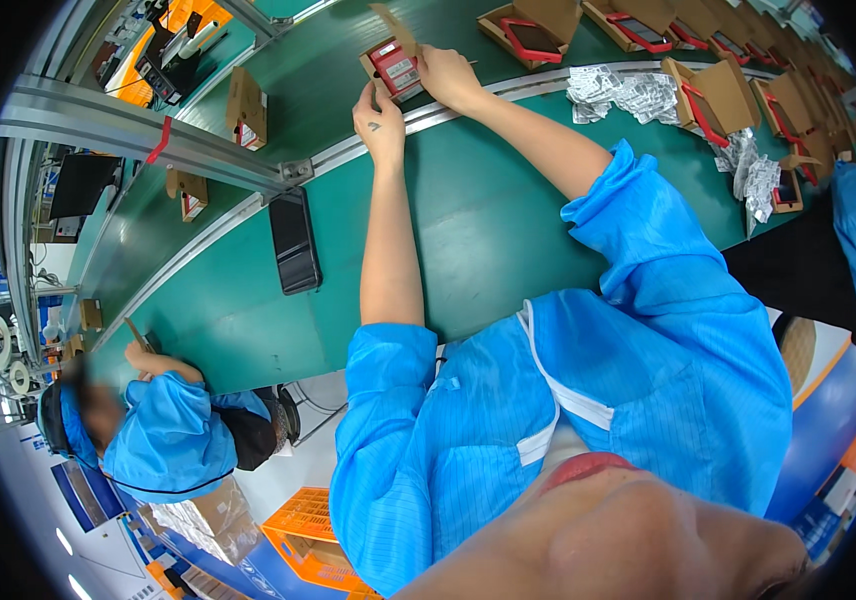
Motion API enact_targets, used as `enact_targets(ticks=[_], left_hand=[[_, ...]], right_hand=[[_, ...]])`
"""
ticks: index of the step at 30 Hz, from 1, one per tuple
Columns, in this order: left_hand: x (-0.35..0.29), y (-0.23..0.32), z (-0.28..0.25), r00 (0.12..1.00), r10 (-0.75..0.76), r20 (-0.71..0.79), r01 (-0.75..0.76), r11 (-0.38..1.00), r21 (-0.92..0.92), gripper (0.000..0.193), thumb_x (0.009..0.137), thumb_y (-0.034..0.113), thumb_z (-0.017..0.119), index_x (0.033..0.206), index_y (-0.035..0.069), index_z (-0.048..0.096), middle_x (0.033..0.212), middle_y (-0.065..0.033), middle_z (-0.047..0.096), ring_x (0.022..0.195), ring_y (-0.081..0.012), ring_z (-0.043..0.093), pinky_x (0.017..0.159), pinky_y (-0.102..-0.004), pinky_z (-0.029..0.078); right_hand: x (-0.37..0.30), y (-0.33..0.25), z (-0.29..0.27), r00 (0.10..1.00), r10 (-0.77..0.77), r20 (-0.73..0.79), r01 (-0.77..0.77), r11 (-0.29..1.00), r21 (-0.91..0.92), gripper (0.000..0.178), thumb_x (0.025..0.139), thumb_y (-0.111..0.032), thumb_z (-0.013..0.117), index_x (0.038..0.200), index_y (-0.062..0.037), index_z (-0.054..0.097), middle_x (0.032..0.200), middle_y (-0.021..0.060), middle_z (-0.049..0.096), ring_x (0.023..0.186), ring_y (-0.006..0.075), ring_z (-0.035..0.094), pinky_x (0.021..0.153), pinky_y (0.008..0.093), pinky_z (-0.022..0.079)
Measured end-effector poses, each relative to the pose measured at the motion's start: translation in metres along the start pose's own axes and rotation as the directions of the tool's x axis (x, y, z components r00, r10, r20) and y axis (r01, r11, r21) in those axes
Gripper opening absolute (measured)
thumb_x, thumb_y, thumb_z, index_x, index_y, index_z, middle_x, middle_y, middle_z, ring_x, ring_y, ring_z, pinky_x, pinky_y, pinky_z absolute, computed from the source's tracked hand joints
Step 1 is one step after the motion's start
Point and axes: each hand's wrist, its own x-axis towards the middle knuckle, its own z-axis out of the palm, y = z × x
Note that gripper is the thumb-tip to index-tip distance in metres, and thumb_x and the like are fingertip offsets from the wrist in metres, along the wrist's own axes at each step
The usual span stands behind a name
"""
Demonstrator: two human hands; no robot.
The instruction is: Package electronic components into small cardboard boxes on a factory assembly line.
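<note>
At the far middle of the bench, a small cardboard box stands with its flap raised. A red packet with a white label fills its inside. My left hand grips the near left corner of the box, thumb up along its edge. From the right, my right hand closes on the other side, by the raised flap; some of its fingertips are hidden behind the box.
A black tray-like case lies left of my forearms. Open boxes with red-framed devices line the far right, near silver printed packets. A metal frame post crosses the left. A co-worker in blue sits at the lower left.
</note>
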Motion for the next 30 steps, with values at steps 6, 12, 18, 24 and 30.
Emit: enact_targets(ticks=[6,12,18,24,30], left_hand=[[-0.004,0.015,-0.009,0.878,-0.338,0.338,0.475,0.544,-0.692,0.045,0.097,0.023,0.046,0.134,-0.001,0.037,0.126,-0.0136,0.051,0.112,-0.0227,0.053,0.093,-0.0327,0.045],[-0.004,0.001,-0.014,0.855,-0.228,0.466,0.513,0.238,-0.825,0.043,0.099,0.036,0.035,0.136,0.013,0.034,0.132,-0.0090,0.045,0.119,-0.0271,0.048,0.097,-0.0436,0.043],[0.007,-0.018,-0.020,0.820,-0.155,0.550,0.547,-0.069,-0.835,0.055,0.098,0.048,0.023,0.135,0.009,0.035,0.133,-0.0157,0.044,0.121,-0.0407,0.043,0.100,-0.0626,0.033],[0.011,0.007,-0.007,0.816,-0.071,0.574,0.548,-0.219,-0.807,0.053,0.099,0.046,0.021,0.131,0.008,0.042,0.119,-0.0180,0.052,0.119,-0.0419,0.044,0.101,-0.0619,0.031],[0.006,-0.008,-0.024,0.867,-0.245,0.434,0.434,-0.056,-0.899,0.046,0.087,0.029,0.065,0.114,-0.003,0.047,0.098,-0.0137,0.055,0.106,-0.0283,0.054,0.093,-0.0512,0.047]], right_hand=[[-0.026,-0.044,0.003,0.929,-0.362,0.078,0.370,0.911,-0.184,0.031,0.080,-0.015,0.058,0.106,-0.0005,0.053,0.087,0.0210,0.064,0.079,0.0313,0.066,0.059,0.0388,0.055],[-0.039,-0.056,-0.001,0.740,-0.672,0.022,0.599,0.645,-0.474,0.036,0.073,-0.012,0.059,0.107,-0.0012,0.055,0.103,0.0120,0.062,0.092,0.0227,0.065,0.059,0.0311,0.055],[0.009,-0.006,-0.020,0.988,-0.077,-0.135,0.044,0.971,-0.237,0.019,0.082,-0.018,0.050,0.085,-0.0045,0.063,0.076,0.0207,0.065,0.072,0.0393,0.064,0.065,0.0488,0.052],[0.026,0.105,-0.049,0.987,0.149,0.057,-0.152,0.987,0.049,0.029,0.081,-0.015,0.055,0.099,0.0077,0.059,0.094,0.0278,0.063,0.095,0.0393,0.061,0.082,0.0433,0.049],[-0.019,0.021,-0.055,0.781,-0.437,-0.446,0.407,0.898,-0.166,0.030,0.077,-0.003,0.058,0.107,-0.0022,0.057,0.098,0.0143,0.058,0.094,0.0340,0.054,0.084,0.0404,0.043]])
